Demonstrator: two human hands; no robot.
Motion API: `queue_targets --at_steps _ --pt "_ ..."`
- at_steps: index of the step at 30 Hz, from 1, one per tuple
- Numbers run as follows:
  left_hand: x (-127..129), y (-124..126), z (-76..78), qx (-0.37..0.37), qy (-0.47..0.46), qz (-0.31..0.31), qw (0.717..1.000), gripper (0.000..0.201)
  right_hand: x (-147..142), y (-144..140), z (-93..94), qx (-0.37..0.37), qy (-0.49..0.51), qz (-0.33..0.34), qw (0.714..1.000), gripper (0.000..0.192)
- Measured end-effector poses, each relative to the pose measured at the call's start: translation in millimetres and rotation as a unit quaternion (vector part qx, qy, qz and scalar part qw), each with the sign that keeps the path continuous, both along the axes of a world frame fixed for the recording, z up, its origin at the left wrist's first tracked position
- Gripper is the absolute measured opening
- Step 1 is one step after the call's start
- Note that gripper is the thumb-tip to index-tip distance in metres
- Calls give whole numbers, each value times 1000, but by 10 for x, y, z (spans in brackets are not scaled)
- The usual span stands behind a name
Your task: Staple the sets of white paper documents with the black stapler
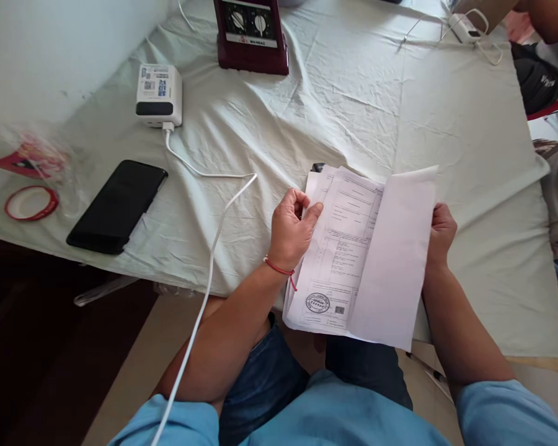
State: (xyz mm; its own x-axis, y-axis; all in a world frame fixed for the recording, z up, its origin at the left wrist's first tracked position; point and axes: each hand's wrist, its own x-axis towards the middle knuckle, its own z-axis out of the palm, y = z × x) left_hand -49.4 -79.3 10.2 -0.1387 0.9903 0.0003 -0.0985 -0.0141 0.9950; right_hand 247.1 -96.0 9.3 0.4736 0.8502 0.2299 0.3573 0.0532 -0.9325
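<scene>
A stack of printed papers (337,266) is held over the table's front edge, between my two hands. My left hand (294,226) grips its left edge with the thumb on top, and a red string bracelet circles that wrist. At the right edge my right hand (439,232) is closed on the stack, its fingers partly hidden behind the paper. The top sheet (395,257) is folded over, its blank side up across the right half. On the exposed page are printed text, a round stamp and a small dark square. Something dark peeks out behind the stack's top-left corner.
A pale cloth (353,111) covers the table. Left of me lie a black phone (117,207), a roll of red tape (31,203) and a plastic bag (41,155). A white power bank (159,96) trails a white cable (214,248). Behind stands a maroon timer box (252,37). Another person's arm (552,18) shows top right.
</scene>
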Motion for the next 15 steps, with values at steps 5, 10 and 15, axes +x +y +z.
queue_targets --at_steps 5,10,15 --pt "24 -20 -29 4 -11 7 1000 24 -24 28 -25 39 21 -30 999 43" --pt "38 -44 50 8 18 23 1000 45 -36 -6 -26 48 11 16 999 47" --pt "48 -18 55 -81 0 -33 996 34 -69 -19 -8 51 -6 19 999 45"
